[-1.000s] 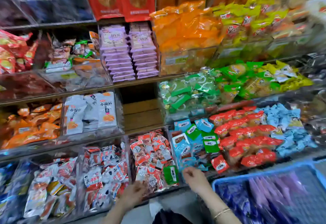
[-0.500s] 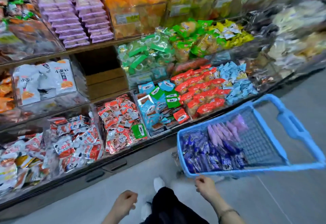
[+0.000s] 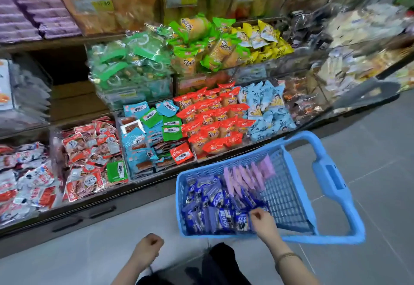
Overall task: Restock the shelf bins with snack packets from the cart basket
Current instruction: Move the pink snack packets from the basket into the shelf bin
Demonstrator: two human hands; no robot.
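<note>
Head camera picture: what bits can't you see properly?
- Head view, right hand: whether its grip holds any of the dark blue packets is hidden by its curled fingers.
- Head view, top-right shelf bins: blurred by motion.
- Head view, white-and-red packets: cut off by the left edge.

I see the scene through one wide-angle camera on the person's head, facing forward and tilted steeply down, close enough that both forearms enter from the bottom edge. The shelf bins (image 3: 125,96) fill the top and left of the frame, bowed by the lens. The blue cart basket (image 3: 289,197) sits lower right on the grey floor (image 3: 67,251).
</note>
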